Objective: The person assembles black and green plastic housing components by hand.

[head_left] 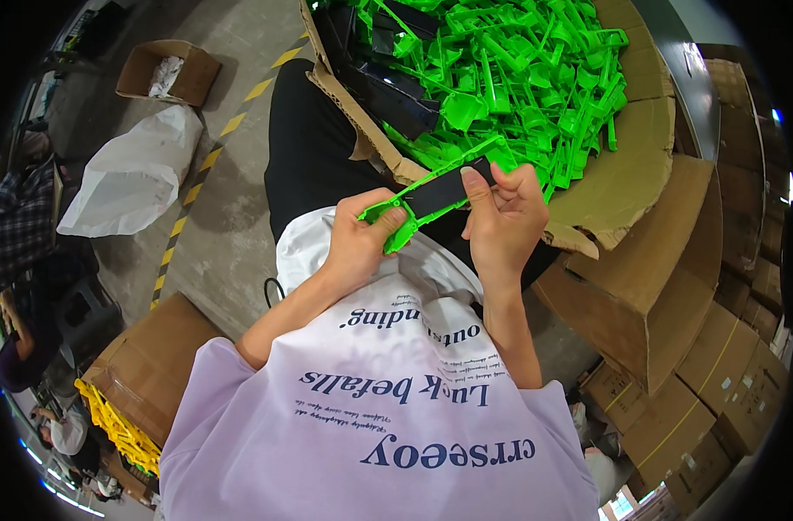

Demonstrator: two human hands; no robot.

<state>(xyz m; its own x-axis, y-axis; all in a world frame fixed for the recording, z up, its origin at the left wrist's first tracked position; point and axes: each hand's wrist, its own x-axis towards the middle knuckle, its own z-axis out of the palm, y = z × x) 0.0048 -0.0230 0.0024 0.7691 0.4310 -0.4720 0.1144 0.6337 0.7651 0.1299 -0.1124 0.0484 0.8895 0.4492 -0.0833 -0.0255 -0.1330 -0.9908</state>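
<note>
Above the cardboard box (648,130), both hands' grip clasps a green-framed black plastic part (431,198).

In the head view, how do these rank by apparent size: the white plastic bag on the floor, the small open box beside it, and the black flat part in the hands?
Largest to smallest:
1. White plastic bag
2. Small open box
3. Black flat part

The part lies nearest the camera and still looks smallest, so it is truly the smallest.

Bright green plastic frame (394,217) — tilted, black flat insert (444,191) seated in it
</note>
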